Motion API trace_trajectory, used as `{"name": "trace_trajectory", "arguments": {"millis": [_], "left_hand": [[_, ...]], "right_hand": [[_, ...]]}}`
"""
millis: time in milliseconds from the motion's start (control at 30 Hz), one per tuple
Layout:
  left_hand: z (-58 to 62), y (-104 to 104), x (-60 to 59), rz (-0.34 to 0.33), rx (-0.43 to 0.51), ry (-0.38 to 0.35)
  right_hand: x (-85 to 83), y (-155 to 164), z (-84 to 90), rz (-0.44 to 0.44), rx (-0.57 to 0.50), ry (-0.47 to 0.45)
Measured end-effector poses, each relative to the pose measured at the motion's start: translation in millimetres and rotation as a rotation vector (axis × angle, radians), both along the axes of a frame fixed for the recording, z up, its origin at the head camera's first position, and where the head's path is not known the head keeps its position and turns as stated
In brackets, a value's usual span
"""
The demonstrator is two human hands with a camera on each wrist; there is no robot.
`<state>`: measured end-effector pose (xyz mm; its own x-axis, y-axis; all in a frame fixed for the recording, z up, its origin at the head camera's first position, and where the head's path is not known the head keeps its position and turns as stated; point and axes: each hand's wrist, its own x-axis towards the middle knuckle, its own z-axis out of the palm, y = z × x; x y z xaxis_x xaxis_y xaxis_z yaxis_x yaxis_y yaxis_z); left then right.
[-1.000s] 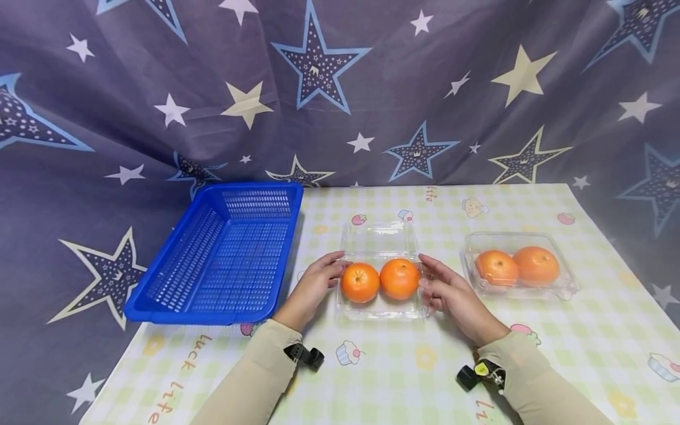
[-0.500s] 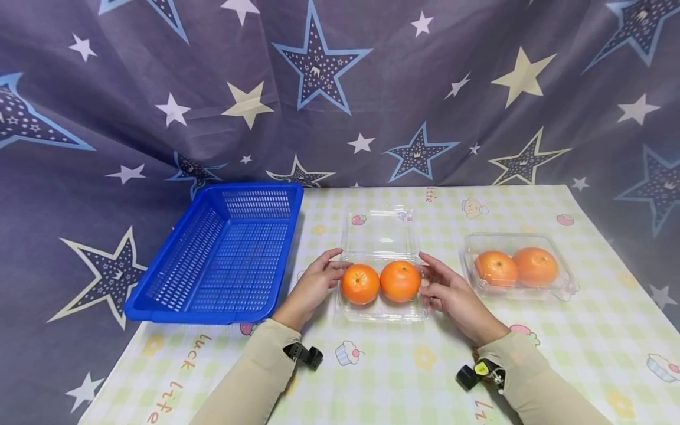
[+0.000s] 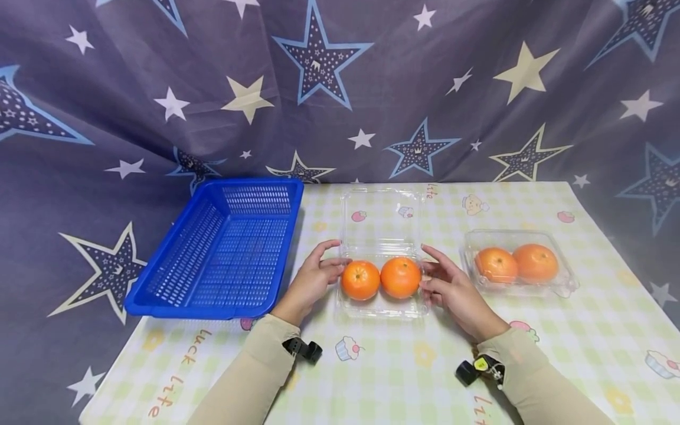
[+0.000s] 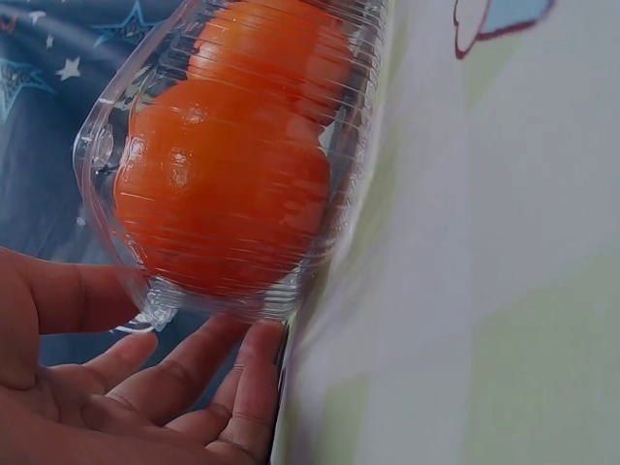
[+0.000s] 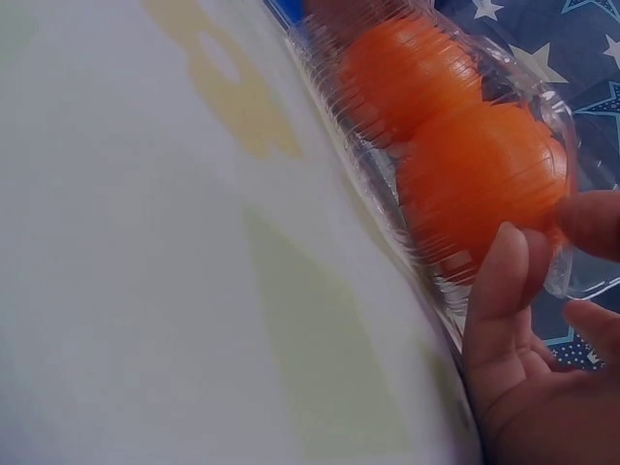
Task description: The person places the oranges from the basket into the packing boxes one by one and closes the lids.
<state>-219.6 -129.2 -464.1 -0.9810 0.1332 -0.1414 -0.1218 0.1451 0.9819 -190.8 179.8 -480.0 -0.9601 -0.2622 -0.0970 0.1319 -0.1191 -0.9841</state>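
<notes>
Left hand point(image 3: 312, 276) and right hand point(image 3: 453, 287) flank the open clear plastic clamshell box point(image 3: 382, 307) at table centre, near edge. Box long axis runs 9 to 3 o'clock, so each hand sits at one short end: left at 9, right at 3. Both about equally near, touching or just beside the box walls.

Left fingers point(image 4: 242, 373) relaxed, loosely spread, tips against the box end; right fingers point(image 5: 499, 281) likewise straight-ish, tips on the plastic, thumb up near the rim. Neither hand curls round anything.

Inside the tray: two round oranges side by side along the same 9–3 axis, left orange point(image 3: 360, 280) stem-dimple facing camera, right orange point(image 3: 401, 277).

Hinged clear lid point(image 3: 380, 221) lies flung back toward 12 o'clock, flat on the pastel checked tablecloth point(image 3: 404, 378).

Farther out: closed clear clamshell with two oranges point(image 3: 517, 264) at 3 o'clock, apart; blue perforated plastic basket point(image 3: 223, 251) at 9–10 o'clock, overhanging the table edge.
</notes>
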Motion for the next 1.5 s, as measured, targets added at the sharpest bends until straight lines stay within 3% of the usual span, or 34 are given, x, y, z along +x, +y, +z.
{"name": "trace_trajectory", "arguments": {"millis": [700, 833, 1100, 1333, 1500], "left_hand": [[-0.1, -1.1, -1.3, 0.044, 0.100, -0.018], [-0.8, -0.7, -1.0, 0.063, 0.109, -0.003], [-5.8, 0.7, -2.5, 0.088, 0.096, 0.052], [-4.3, -1.1, -3.3, 0.090, 0.131, -0.020], [1.5, -1.8, 0.2, 0.067, 0.138, -0.014]], "right_hand": [[0.6, 3.0, -1.2, -0.019, -0.082, 0.028], [0.8, 2.8, -2.2, -0.043, -0.045, 0.048], [0.6, 1.6, -1.8, -0.123, 0.129, 0.146], [1.0, 1.4, 0.0, -0.103, 0.071, 0.083], [1.8, 3.5, 2.6, -0.084, 0.000, 0.041]]}}
